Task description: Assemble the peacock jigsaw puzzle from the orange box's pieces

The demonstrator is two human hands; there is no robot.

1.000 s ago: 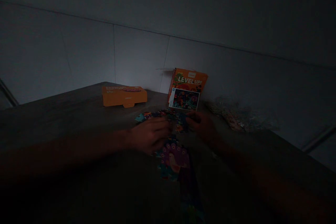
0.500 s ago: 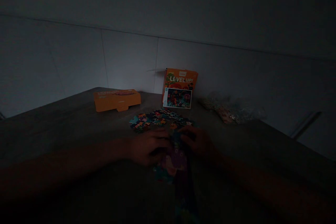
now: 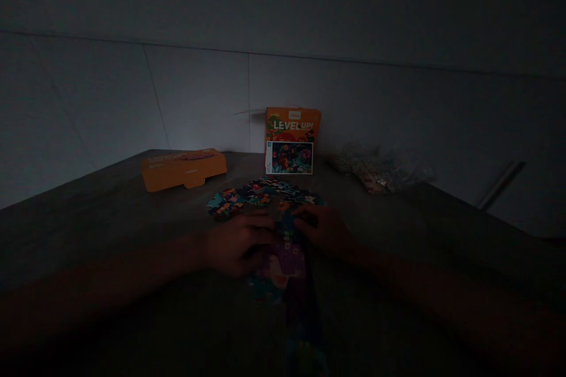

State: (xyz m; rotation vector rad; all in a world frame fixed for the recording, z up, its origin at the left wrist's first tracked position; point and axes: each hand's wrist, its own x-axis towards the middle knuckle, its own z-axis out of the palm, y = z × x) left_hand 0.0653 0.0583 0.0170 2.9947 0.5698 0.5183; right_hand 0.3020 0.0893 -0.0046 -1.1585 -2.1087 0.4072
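Note:
A partly joined jigsaw puzzle (image 3: 289, 277) lies in front of me, with purple, teal and dark pieces and a pale bird shape. My left hand (image 3: 241, 241) rests along its left edge, fingers stretched out and apart. At the puzzle's upper end, my right hand (image 3: 325, 228) has its fingers bent onto a blue-teal puzzle piece (image 3: 288, 224). Dim light hides the exact fingertip contact. Just beyond both hands spreads a heap of loose puzzle pieces (image 3: 260, 193).
An orange "LEVEL UP!" box (image 3: 294, 118) stands near the wall, a picture card (image 3: 292, 158) leaning on its front. On the left lies an orange box part (image 3: 186, 171). Clear plastic bags with pieces (image 3: 375, 177) lie at the right on the grey table (image 3: 110, 224).
The view has turned slightly, so the boxes and puzzle sit further left in the picture. Both hands stay at nearly the same places on the puzzle.

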